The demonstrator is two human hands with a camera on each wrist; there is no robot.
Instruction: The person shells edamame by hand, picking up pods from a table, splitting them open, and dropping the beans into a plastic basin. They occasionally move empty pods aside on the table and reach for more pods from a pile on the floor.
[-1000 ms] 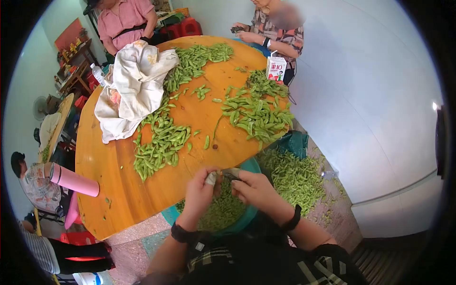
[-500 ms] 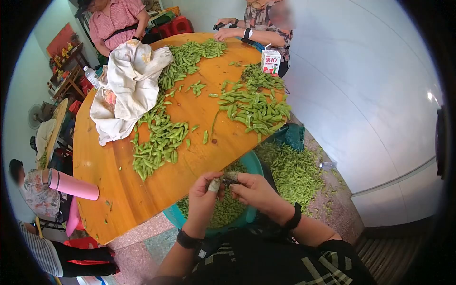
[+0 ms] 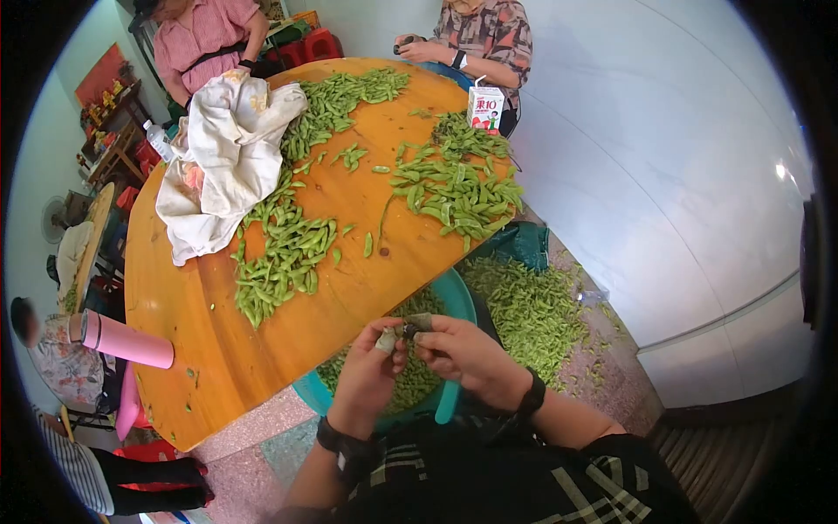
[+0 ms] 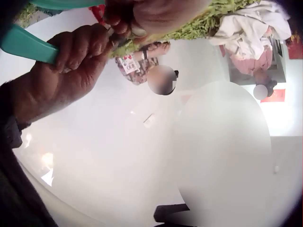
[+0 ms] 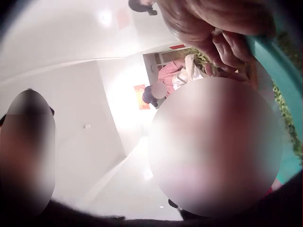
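Over a teal basin (image 3: 468, 306) of green beans, my two hands meet at the fingertips. My left hand (image 3: 367, 374) has curled fingers and a pale wrap on the thumb; it pinches one side of a small dark object (image 3: 408, 331). From the other side my right hand (image 3: 471, 354), with a greyish-green wrap at a fingertip, pinches the same object. Its kind I cannot tell, as the fingers hide most of it. A teal handle (image 3: 448, 402) of the basin stands just below the right hand. In the left wrist view the right hand (image 4: 71, 56) shows curled fingers.
Piles of green pods (image 3: 284, 262) lie on the round wooden table (image 3: 209, 349), with a white cloth (image 3: 229, 166), a pink bottle (image 3: 129, 341) and a drink carton (image 3: 485, 109). More pods (image 3: 532, 314) cover the floor at right. Two people sit at the table's far side.
The head view has shifted, so the table and its pods sit further left. My hands stay together over the basin with small finger movements, and the teal handle now shows below the right hand.
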